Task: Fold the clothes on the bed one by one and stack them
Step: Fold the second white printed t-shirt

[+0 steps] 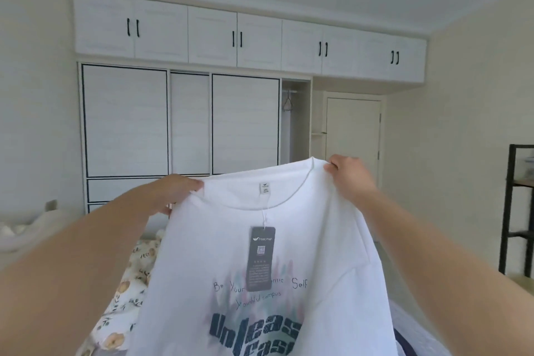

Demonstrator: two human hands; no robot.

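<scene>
A white T-shirt with dark blue printed lettering hangs in the air in front of me, front side facing me. A dark hang tag dangles from its collar on a thin string. My left hand pinches the shirt's left shoulder, and my right hand pinches the right shoulder beside the collar. Both arms are raised and stretched forward. The shirt's lower part runs out of the frame at the bottom.
Below the shirt lies the bed with a floral cover. A white pillow or blanket sits at the left. White wardrobes fill the far wall, with a closed door at the right. A black shelf frame stands at the right edge.
</scene>
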